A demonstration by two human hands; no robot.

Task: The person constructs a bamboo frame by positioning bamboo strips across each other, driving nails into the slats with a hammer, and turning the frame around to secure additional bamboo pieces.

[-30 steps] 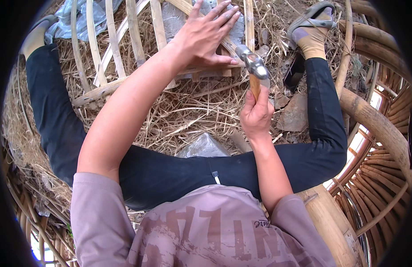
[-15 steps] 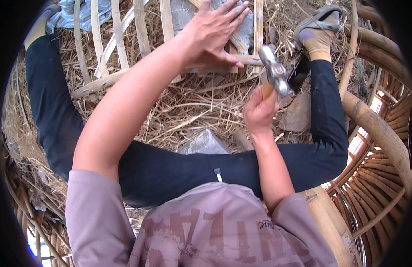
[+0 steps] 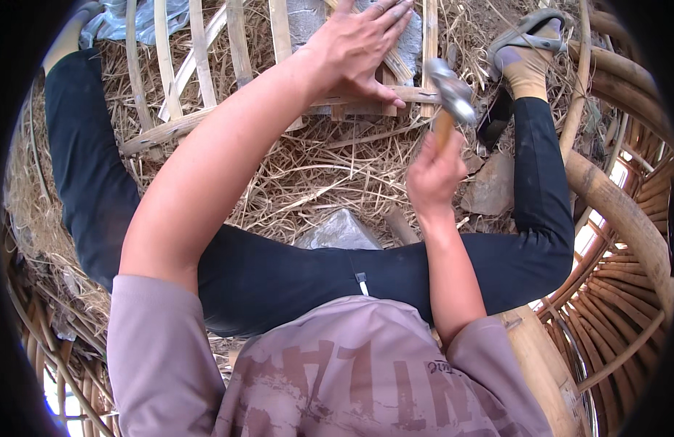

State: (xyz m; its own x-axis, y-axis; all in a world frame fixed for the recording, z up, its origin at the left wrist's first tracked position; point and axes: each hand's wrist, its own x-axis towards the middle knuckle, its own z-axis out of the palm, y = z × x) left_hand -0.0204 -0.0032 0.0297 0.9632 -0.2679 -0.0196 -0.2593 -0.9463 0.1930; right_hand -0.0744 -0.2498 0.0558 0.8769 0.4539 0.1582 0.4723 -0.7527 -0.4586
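My right hand (image 3: 437,175) is closed round the wooden handle of a hammer (image 3: 452,93). The blurred metal head is over the right end of a bamboo crosspiece (image 3: 166,135), beside an upright slat (image 3: 429,44). Stretched over the same crosspiece, my left hand (image 3: 362,54) has its fingers spread and its thumb pointing along it toward the hammer. The crosspiece joins several upright bamboo slats (image 3: 239,44) into a frame lying on the ground. Beneath my left hand, part of the frame and a grey block (image 3: 302,22) are hidden.
Straw and shavings (image 3: 308,175) cover the ground between my legs. A grey stone (image 3: 339,231) lies near my lap, and a flat brown stone (image 3: 490,186) by my right shin. Bent bamboo poles (image 3: 617,204) and a round slatted bamboo piece (image 3: 621,320) stand at right. Blue plastic (image 3: 133,22) lies far left.
The hammer and my right hand have moved slightly up in the view, bringing the head closer to the crosspiece. My left hand stays spread on the frame.
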